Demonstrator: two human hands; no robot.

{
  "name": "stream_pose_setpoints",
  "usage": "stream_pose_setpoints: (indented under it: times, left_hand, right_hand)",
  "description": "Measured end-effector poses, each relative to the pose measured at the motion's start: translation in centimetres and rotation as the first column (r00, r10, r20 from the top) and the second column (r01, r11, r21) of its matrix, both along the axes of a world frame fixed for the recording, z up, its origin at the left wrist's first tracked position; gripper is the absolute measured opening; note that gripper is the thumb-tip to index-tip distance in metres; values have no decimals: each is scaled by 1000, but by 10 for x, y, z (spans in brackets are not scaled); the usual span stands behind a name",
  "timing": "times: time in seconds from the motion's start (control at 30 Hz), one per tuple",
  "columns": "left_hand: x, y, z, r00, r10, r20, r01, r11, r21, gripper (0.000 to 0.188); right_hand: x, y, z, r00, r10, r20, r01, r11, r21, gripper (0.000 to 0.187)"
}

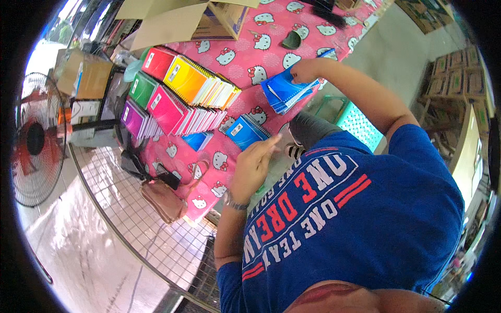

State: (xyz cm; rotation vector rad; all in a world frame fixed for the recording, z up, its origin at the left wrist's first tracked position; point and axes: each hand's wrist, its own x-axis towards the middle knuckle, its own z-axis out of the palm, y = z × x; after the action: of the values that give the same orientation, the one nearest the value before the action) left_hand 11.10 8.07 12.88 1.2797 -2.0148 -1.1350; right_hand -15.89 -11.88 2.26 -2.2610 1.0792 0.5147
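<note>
My right hand (307,71) grips the top edge of a fanned batch of blue spiral notebooks (284,92) at the table's right edge. Nearer to me, my left hand (252,168) is stretched out flat with nothing in it. Its fingertips are beside a small stack of blue notebooks (241,133); whether they touch it, I cannot tell. Farther left stand rows of spiral notebooks in red (159,61), yellow (183,78), green (143,89), pink (168,108) and purple (134,118). Another blue notebook (198,141) lies partly under the pink row.
A pink cat-patterned cloth (219,163) covers the table. An open cardboard box (169,26) stands at the far side. A brown bag (163,201) lies at the near left, by a wire-grid rack (141,229). A fan (36,138) is far left; a green stool (360,125) is right.
</note>
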Motion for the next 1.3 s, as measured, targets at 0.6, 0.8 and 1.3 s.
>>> stream_pose_setpoints:
  times: [0.6,0.8,1.3]
  left_hand:
    - [-128,-80,-139,915,134,380,96,842,-531,31]
    - [-146,-58,-134,825,307,475,-45,873,-485,46]
    - [-170,-70,-116,758,505,412,-356,851,-387,28]
  right_hand:
    - [-26,-56,8,986,-161,44,78,678,731,39]
    - [-25,-59,23,933,-142,331,-113,758,643,28]
    - [-102,6,-36,670,476,569,-248,867,-433,47]
